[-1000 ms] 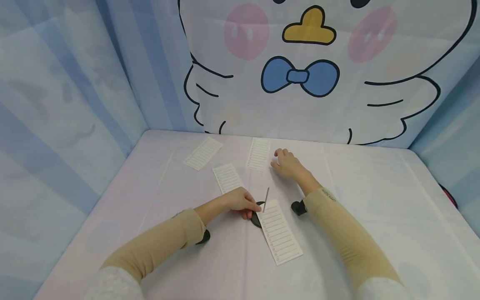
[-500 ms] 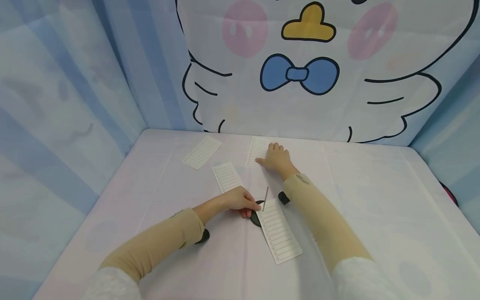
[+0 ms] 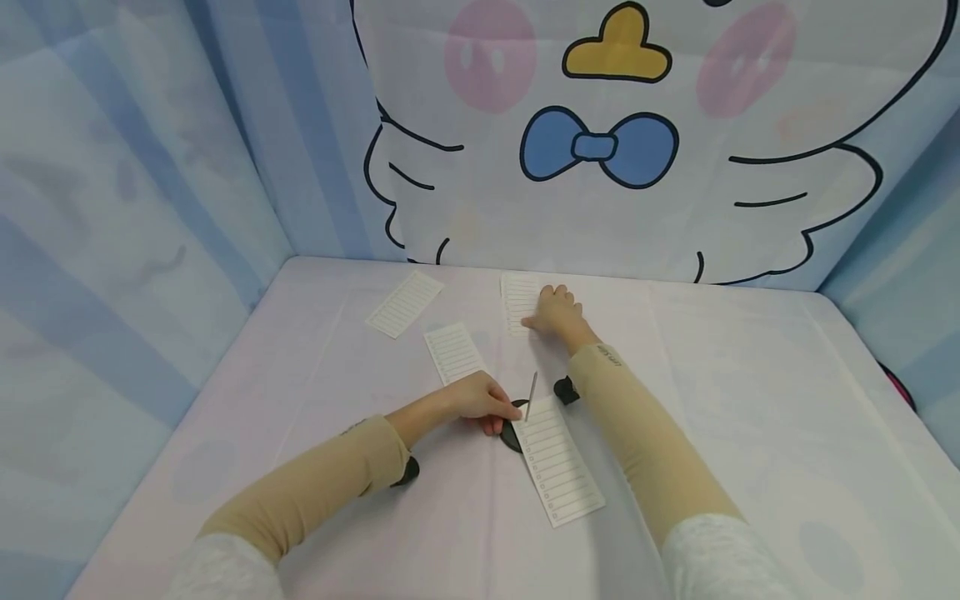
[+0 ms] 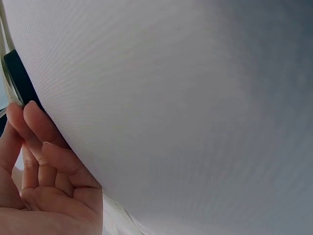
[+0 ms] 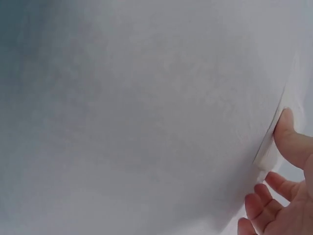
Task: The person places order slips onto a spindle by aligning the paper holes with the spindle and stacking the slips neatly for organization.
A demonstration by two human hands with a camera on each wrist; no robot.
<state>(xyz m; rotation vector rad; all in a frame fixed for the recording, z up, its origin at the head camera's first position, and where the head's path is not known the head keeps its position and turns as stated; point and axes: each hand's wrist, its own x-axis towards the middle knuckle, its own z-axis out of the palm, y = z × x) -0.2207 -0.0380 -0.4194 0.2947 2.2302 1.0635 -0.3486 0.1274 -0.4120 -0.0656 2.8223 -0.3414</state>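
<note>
My left hand pinches the upper left corner of a lined paper slip between thumb and fingers. This slip partly covers a round black base, and a thin upright metal spike rises at its top end. In the left wrist view, a dark edge of the base shows by the fingertips. At the back of the table, my right hand grips another lined slip by its right side. The right wrist view has the thumb on this slip, its fingers bent close to the edge.
Two more lined slips lie on the pale tablecloth: one at the back left, the other just beyond the left hand. A printed curtain borders the table's back edge. Black wrist straps show below both sleeves.
My right hand has moved left and onto the back slip, which has since shifted slightly right with it. The left hand stays at the front slip beside the spike.
</note>
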